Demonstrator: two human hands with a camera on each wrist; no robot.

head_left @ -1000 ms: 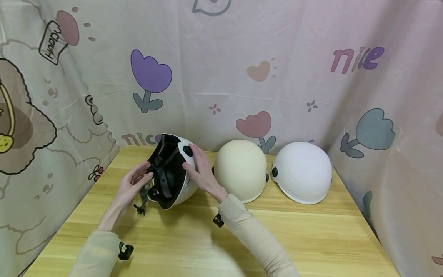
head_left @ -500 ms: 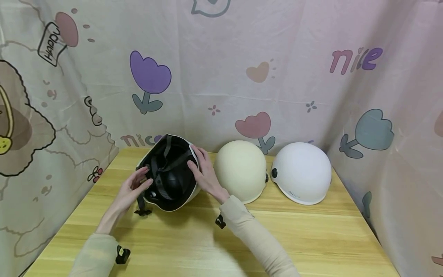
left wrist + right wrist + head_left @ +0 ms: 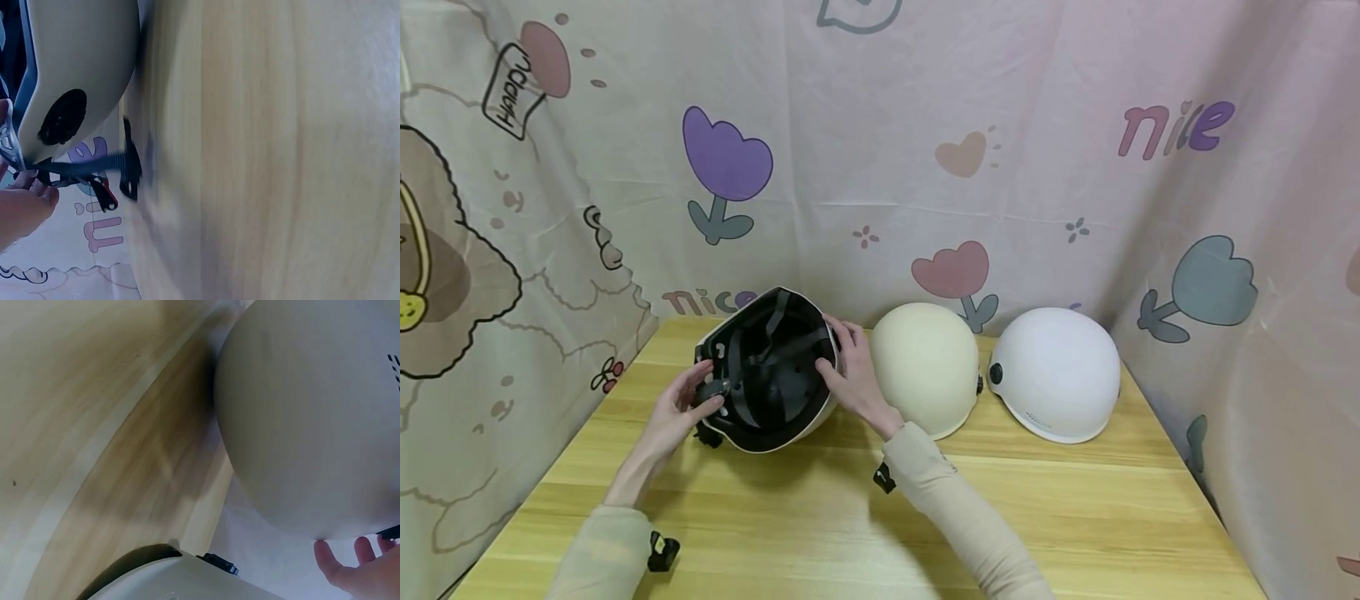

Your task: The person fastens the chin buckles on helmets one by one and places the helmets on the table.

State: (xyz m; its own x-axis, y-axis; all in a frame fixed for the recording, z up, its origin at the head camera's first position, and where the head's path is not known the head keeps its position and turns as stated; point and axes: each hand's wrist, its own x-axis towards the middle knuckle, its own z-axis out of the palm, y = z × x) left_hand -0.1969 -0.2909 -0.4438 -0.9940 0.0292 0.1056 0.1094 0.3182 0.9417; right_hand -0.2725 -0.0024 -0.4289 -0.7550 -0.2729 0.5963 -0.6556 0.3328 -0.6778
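Observation:
An off-white helmet [image 3: 812,425] is tilted on its side at the table's left, its black-lined opening and inner straps facing me in the head view. My left hand [image 3: 673,412] grips its left rim, thumb in front and fingers behind. Beside that hand a dark chin strap [image 3: 94,165] with a buckle hangs from the shell [image 3: 81,50] in the left wrist view. My right hand [image 3: 859,379] holds the opposite rim with its thumb at the opening. In the right wrist view, the fingertips of the right hand [image 3: 362,572] touch the shell's outside.
A cream helmet [image 3: 925,371] stands dome up just right of my right hand. Farther right sits a white helmet [image 3: 1054,375], also dome up. All rest on a wooden table [image 3: 820,533], with a printed curtain [image 3: 850,150] behind and at the sides.
The held helmet has turned so its opening faces me more squarely. My right hand has shifted slightly right with the rim, and the left hand slightly left. The other two helmets have stayed put.

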